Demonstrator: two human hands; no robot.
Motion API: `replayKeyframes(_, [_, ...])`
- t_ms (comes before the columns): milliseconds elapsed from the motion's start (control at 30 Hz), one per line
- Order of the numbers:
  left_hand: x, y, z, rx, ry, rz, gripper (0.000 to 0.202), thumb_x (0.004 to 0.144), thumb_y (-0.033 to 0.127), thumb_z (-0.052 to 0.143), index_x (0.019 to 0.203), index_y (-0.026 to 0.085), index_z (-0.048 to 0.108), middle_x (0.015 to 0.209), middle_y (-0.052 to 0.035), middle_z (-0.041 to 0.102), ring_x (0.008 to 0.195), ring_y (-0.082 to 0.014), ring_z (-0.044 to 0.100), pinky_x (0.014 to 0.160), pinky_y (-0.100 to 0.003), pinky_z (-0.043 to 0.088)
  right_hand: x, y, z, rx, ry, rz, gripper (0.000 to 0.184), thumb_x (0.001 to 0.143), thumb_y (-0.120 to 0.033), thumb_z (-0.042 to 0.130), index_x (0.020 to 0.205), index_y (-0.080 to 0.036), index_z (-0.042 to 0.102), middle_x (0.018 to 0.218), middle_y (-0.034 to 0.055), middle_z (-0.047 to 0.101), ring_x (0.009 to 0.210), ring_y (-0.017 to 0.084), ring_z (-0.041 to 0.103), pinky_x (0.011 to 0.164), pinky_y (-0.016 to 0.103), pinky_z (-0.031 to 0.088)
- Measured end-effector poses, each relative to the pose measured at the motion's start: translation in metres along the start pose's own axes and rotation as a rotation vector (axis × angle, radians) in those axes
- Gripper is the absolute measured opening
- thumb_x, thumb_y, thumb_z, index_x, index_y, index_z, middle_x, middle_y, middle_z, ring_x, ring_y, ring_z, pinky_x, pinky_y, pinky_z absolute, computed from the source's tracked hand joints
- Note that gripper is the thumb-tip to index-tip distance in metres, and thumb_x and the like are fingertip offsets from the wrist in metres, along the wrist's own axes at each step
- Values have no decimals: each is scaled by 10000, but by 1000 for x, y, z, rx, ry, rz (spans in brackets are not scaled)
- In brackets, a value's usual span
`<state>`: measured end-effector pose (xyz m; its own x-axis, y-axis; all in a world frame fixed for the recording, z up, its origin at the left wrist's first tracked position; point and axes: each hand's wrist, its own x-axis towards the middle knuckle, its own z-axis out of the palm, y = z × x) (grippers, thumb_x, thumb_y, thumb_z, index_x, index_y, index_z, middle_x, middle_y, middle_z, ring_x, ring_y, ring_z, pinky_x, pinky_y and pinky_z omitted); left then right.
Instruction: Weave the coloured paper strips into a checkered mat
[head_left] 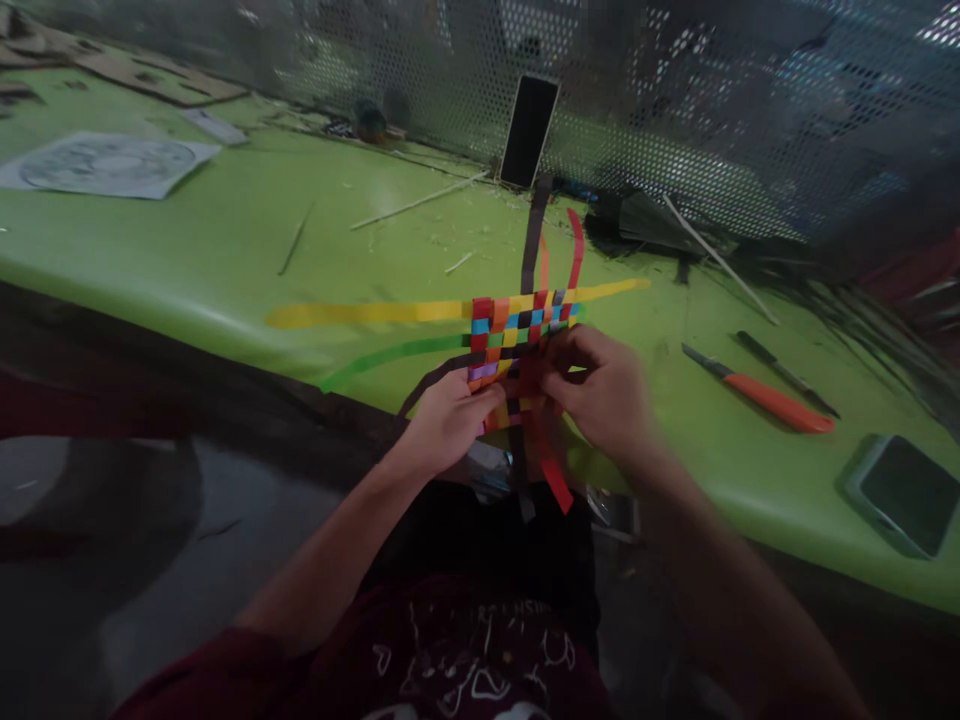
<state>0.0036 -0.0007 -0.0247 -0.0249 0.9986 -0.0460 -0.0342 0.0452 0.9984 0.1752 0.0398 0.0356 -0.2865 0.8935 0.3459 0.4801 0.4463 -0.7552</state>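
A small woven mat of coloured strips (517, 325) hangs over the near edge of the green table, with red, blue, yellow, orange, green and black squares. Long loose ends stick out: a yellow strip (375, 313) and a green strip (390, 350) to the left, a dark strip (534, 235) and a red strip (577, 245) upward, another red strip (555, 475) downward. My left hand (450, 415) grips the mat's lower left side, thumb on top. At its right side my right hand (600, 385) pinches the weave with thumb and fingers; the exact strip is hidden.
A phone (529, 130) leans upright against the perforated metal screen (450, 60). To the right lie an orange-handled knife (780, 403), a dark thin tool (784, 370) and a grey-cased device (907, 495). A printed sheet (105, 165) and thin sticks (416, 202) lie on the green table (187, 250).
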Motion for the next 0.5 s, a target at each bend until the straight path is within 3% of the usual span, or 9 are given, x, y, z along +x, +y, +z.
replayKeyframes(167, [-2, 7, -2, 21, -28, 21, 251, 818, 262, 705, 1052, 217, 783, 930, -24, 789, 994, -283, 734, 947, -415, 593, 3, -6, -12, -112, -150, 16, 165, 753, -49, 591, 743, -214, 592, 794, 26, 648, 692, 176, 598, 619, 319, 491])
replayKeyframes(367, [-4, 7, 3, -107, 34, -12, 186, 766, 268, 778, 946, 224, 796, 879, -42, 781, 996, -313, 727, 922, -427, 592, 8, -17, -13, -363, -171, -98, 248, 759, -5, 590, 705, -243, 543, 805, 58, 645, 763, 245, 606, 693, 388, 464])
replayKeyframes(500, [-3, 14, 3, -3, 18, 29, 155, 755, 291, 789, 887, 211, 801, 878, -55, 781, 1022, -331, 714, 981, -453, 559, 11, -17, -12, -407, -189, -138, 264, 754, -14, 611, 691, -264, 551, 824, 66, 661, 783, 258, 612, 704, 387, 439])
